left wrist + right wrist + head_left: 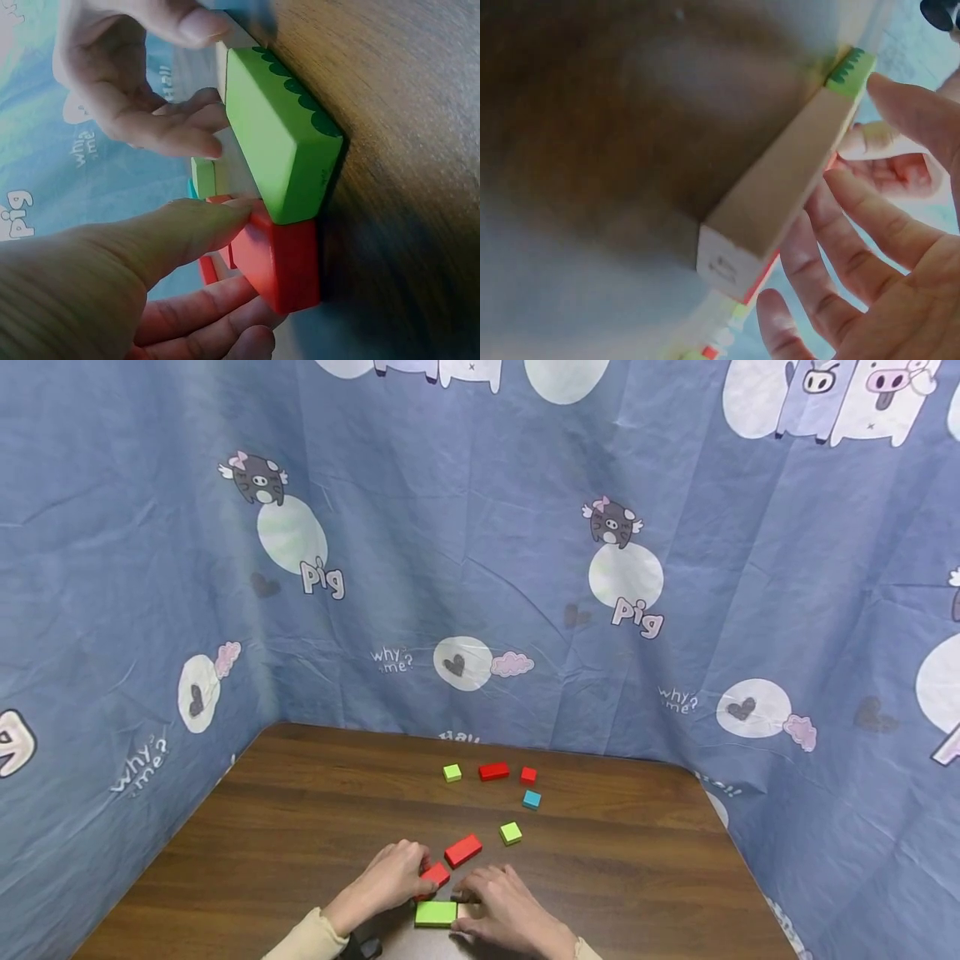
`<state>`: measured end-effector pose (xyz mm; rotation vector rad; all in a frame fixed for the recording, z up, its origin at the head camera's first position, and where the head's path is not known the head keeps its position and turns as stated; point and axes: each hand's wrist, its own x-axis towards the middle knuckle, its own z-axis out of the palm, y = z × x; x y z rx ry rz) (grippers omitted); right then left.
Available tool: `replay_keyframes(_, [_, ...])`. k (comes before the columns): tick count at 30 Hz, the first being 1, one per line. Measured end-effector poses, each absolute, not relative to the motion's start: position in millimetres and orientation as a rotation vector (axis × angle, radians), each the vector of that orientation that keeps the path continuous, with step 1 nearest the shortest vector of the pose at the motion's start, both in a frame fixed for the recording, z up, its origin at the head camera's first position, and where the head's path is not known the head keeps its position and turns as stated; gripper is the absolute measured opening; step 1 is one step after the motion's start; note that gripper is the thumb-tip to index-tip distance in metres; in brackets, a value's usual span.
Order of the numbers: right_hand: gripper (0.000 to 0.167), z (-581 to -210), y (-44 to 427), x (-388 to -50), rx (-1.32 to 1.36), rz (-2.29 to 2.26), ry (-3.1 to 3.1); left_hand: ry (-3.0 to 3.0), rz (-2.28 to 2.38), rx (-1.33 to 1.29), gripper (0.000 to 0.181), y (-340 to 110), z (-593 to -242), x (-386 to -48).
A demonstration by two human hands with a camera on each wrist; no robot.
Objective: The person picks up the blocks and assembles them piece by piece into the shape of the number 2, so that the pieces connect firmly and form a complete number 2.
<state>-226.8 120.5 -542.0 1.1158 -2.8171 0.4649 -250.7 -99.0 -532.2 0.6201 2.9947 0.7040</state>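
Note:
My left hand (392, 875) pinches a red block (437, 874) between thumb and fingers; in the left wrist view this red block (279, 259) meets one end of a green block (274, 127) with a dark scalloped edge. In the head view the green block (436, 914) lies in front of the red one, with a plain wooden block (469, 911) end to end at its right. My right hand (504, 906) is over the wooden block, fingers spread and slightly bent. The right wrist view shows the long side of the wooden block (769, 184), with the fingers beside it.
Another red block (463, 851) lies just beyond the hands, near a small green block (511, 833). Farther back are a blue block (532, 799), a small red one (528, 775), a long red one (494, 772) and a green one (452, 772). A patterned blue cloth (465, 593) hangs around the wooden table (300, 802).

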Motion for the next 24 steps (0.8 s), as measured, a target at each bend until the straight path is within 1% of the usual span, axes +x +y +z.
replay_keyframes(5, [0.038, -532.3, 128.9, -233.0, 1.106, 0.531, -2.822, 3.060, 0.680, 0.658, 0.026, -99.5, -532.8, -249.4])
replay_keyframes(10, [0.034, -518.7, 144.9, -242.6, 1.024, 0.642, -2.872, 3.080, 0.679, 0.661, 0.027, -99.4, -533.9, -248.7])
replay_keyframes(19, [0.036, -499.1, 180.5, -263.2, 0.904, 0.753, -2.836, 3.074, 0.687, 0.668, 0.028, -99.5, -533.8, -248.9])
replay_keyframes(24, [0.035, -497.9, 196.9, -273.2, 0.843, 0.823, -2.833, 3.071, 0.681, 0.670, 0.027, -99.7, -533.8, -248.4])
